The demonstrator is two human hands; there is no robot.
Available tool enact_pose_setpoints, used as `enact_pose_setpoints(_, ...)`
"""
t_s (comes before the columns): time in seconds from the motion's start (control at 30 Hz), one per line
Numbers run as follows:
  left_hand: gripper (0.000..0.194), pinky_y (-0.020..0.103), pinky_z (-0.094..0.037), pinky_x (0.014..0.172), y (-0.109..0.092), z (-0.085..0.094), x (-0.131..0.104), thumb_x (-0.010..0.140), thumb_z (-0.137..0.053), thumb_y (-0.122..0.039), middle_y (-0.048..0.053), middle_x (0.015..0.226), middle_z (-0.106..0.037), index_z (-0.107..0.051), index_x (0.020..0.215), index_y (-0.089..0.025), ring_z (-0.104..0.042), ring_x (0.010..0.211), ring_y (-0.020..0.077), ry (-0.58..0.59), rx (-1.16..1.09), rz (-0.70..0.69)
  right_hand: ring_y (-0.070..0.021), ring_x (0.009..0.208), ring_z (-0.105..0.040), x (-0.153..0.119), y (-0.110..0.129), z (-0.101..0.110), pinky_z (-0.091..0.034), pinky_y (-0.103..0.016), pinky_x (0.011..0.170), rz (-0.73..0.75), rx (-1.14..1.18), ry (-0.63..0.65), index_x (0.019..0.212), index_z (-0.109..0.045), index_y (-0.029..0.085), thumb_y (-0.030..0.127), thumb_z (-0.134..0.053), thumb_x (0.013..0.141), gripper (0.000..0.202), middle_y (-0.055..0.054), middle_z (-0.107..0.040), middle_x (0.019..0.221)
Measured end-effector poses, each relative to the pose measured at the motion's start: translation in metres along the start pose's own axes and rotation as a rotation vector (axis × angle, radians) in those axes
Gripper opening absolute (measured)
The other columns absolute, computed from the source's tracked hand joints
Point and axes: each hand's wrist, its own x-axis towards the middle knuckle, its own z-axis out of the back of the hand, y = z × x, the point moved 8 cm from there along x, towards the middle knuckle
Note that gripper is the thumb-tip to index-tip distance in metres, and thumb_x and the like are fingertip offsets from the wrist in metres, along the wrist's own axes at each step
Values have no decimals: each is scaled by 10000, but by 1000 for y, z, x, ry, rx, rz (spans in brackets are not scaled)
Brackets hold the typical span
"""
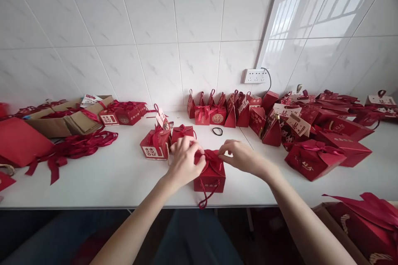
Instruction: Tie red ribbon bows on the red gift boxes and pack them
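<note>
A small red gift box (209,183) stands near the table's front edge, its twisted cord handle hanging over the front. On its top is a red ribbon bow (212,158). My left hand (187,156) is at the bow's left side, thumb and fingers pinched on the ribbon. At the right side, my right hand (238,155) has its fingers curled together at the ribbon's other loop. Part of the bow is hidden by my fingers. Just behind my left hand are a red box with a white label (155,151) and another red box (182,132).
Red boxes (217,116) line the wall, with a black ring (217,131) before them. Many more boxes (314,159) pile up at right. Loose red ribbons (90,143) and a cardboard carton (52,127) lie left. An open carton (342,232) stands at lower right.
</note>
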Motion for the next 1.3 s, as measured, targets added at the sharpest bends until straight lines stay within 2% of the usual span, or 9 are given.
enact_pose_setpoints(0.1,66,445,-353,824,-4,-23,-4,790,-578,-268,55,968,-560,-616,794,-214,-508,964,255,153,25,-10,-174,681,-558,1,7,-15,-418,-284,668,17,-10,9,762,-723,210,72,-549,744,223,-52,-633,788)
enact_pose_setpoints(0.3,121,426,-362,783,-1,-34,0,812,-514,-137,64,913,-578,-606,761,-196,-520,915,249,236,78,-8,-158,697,-533,8,6,-32,-410,-261,653,3,2,18,667,-630,179,80,-544,770,167,-41,-568,769)
enact_pose_setpoints(0.47,185,389,-398,752,7,-41,-4,808,-437,-45,66,927,-576,-550,768,-186,-535,906,232,209,37,54,-130,625,-457,10,6,-37,-367,-244,588,12,-16,21,599,-457,190,75,-523,754,204,-6,-470,697)
enact_pose_setpoints(0.63,143,377,-427,739,15,-40,-10,840,-448,-103,53,900,-564,-527,764,-195,-531,861,217,72,-31,112,-117,597,-382,9,5,-37,-340,-245,569,74,0,3,617,-332,218,54,-527,703,269,26,-399,674)
enact_pose_setpoints(0.8,162,365,-444,763,15,-39,-12,875,-419,-145,40,858,-539,-512,756,-204,-523,836,196,-3,-134,122,-118,611,-373,6,4,-37,-346,-250,583,172,50,-73,667,-352,217,37,-505,692,238,26,-413,705)
enact_pose_setpoints(0.9,164,366,-450,777,13,-38,-12,877,-401,-139,40,863,-532,-504,766,-204,-522,845,194,-6,-173,106,-119,615,-369,6,4,-38,-339,-252,588,159,100,-82,654,-344,217,48,-504,671,234,32,-406,680)
enact_pose_setpoints(1.03,143,370,-451,765,13,-39,-13,872,-400,-135,43,867,-531,-487,783,-205,-518,837,199,19,-174,112,-112,586,-363,8,-3,-39,-332,-247,572,62,265,-35,651,-364,212,145,-479,728,154,39,-407,659)
enact_pose_setpoints(1.2,138,379,-447,794,16,-40,-12,881,-412,-146,44,885,-536,-473,773,-205,-522,867,202,51,-202,149,-123,657,-426,5,0,-40,-375,-264,657,113,433,38,700,-491,193,196,-486,766,66,-4,-488,772)
enact_pose_setpoints(1.3,100,404,-438,826,15,-41,-12,889,-440,-192,51,931,-545,-496,807,-204,-525,911,213,86,-207,148,-125,668,-418,5,-2,-40,-370,-274,682,80,548,73,700,-512,185,211,-489,769,77,-7,-493,778)
